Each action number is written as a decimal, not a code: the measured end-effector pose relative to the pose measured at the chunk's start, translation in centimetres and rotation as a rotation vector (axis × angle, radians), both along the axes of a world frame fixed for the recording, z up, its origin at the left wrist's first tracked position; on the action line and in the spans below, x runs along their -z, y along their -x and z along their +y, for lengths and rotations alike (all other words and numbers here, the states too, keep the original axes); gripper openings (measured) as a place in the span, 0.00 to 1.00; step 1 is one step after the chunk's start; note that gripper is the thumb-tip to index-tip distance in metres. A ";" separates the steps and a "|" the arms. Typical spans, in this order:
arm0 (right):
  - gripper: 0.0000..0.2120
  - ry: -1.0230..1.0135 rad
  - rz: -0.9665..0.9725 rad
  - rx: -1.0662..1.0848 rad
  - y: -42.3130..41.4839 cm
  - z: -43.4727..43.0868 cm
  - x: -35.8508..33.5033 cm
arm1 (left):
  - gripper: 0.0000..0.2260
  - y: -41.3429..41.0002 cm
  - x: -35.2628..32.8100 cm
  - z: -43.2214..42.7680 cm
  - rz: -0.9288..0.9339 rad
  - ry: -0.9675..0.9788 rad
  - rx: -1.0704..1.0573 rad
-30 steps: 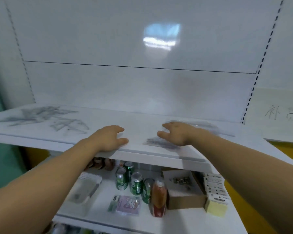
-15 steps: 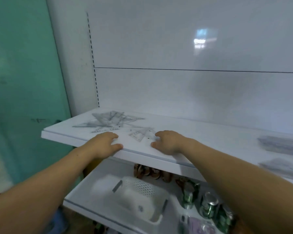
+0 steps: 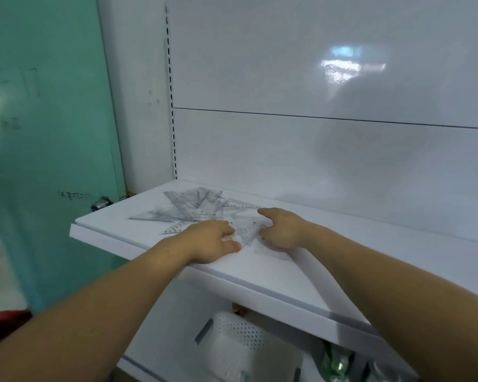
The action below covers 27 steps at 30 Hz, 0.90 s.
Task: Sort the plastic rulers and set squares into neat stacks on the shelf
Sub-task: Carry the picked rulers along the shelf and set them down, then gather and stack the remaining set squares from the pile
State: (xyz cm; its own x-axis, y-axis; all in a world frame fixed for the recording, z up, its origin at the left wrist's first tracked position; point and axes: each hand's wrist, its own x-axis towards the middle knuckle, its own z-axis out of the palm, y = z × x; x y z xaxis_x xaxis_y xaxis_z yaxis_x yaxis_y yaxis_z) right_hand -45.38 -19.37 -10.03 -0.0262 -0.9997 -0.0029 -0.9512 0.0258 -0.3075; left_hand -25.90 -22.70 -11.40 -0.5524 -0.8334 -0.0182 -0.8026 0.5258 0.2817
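Note:
A loose pile of clear plastic rulers and set squares [image 3: 189, 209] lies jumbled at the left end of the white shelf [image 3: 293, 282]. One clear set square [image 3: 247, 230] lies at the pile's near right edge, between my two hands. My left hand [image 3: 211, 241] pinches its lower left corner between thumb and fingers. My right hand [image 3: 283, 230] rests on the shelf with fingers apart, its thumb touching the set square's right edge. A faint flat clear piece [image 3: 272, 253] lies partly under my right wrist.
A green wall [image 3: 47, 150] with a metal door handle [image 3: 101, 203] stands just left of the shelf end. The white back panel [image 3: 329, 161] rises behind. The lower shelf holds a white perforated basket [image 3: 240, 336] and green cans [image 3: 338, 362].
The view has swung left along the shelf, away from the piles on the right. Both hands have moved onto the loose pile, and my left hand has closed on a set square.

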 end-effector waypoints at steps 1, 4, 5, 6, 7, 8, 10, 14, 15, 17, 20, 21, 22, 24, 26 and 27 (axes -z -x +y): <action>0.28 -0.024 0.000 -0.029 0.2 -0.6 -0.1 | 0.24 0.1 0.0 -0.3 0.041 -0.022 0.000; 0.27 -0.078 -0.055 -0.101 0.5 -2.1 -0.3 | 0.16 -0.2 -0.2 -1.0 0.085 0.007 0.008; 0.26 -0.099 -0.055 -0.121 0.4 -2.5 -0.4 | 0.15 -0.3 -0.2 -1.2 0.090 0.022 0.005; 0.25 -0.112 -0.024 -0.140 0.3 -2.9 -0.4 | 0.14 -0.4 -0.2 -1.4 0.096 0.033 0.001; 0.24 -0.105 0.023 -0.150 0.3 -3.2 -0.5 | 0.13 -0.5 -0.1 -1.6 0.104 0.038 -0.004; 0.23 -0.083 0.059 -0.150 0.4 -3.5 -0.5 | 0.13 -0.5 0.0 -1.7 0.111 0.042 -0.007; 0.21 -0.049 0.061 -0.131 0.7 -3.9 -0.6 | 0.15 -0.6 0.1 -1.8 0.102 0.067 0.002; 0.19 0.018 0.032 -0.097 1.4 -4.0 -0.6 | 0.11 -0.7 0.1 -1.8 0.089 0.150 0.074; 0.19 0.029 0.027 -0.083 1.6 -3.9 -0.6 | 0.10 -0.7 0.2 -1.8 0.086 0.168 0.098; 0.19 0.055 0.004 -0.041 1.9 -3.5 -0.5 | 0.10 -0.8 0.1 -1.8 0.074 0.186 0.138; 0.18 0.119 -0.041 0.051 2.5 -2.6 -0.2 | 0.10 -1.0 -0.1 -2.1 0.073 0.184 0.177; 0.17 0.150 -0.041 0.076 2.7 -2.3 -0.1 | 0.10 -1.2 -0.1 -2.2 0.070 0.178 0.182; 0.17 0.184 -0.041 0.102 2.8 -2.1 -0.2 | 0.09 -1.4 -0.1 -2.3 0.067 0.175 0.184; 0.16 0.245 -0.072 0.175 2.8 -1.5 -0.4 | 0.08 -1.7 0.0 -2.4 0.080 0.178 0.188; 0.15 0.298 -0.111 0.259 2.6 -0.9 -0.6 | 0.09 -1.9 0.1 -2.2 0.107 0.169 0.175; 0.15 0.321 -0.115 0.296 2.3 -0.6 -0.6 | 0.11 -2.0 0.1 -2.1 0.116 0.162 0.167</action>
State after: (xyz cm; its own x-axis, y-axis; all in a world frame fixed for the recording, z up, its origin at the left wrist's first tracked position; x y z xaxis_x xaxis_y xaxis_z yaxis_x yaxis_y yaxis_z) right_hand -47.70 -19.94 -9.47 -0.3287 -0.9001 0.2861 -0.8764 0.1778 -0.4475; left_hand -23.89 -24.78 -11.53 -0.6734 -0.7172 0.1796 -0.6677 0.6942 0.2687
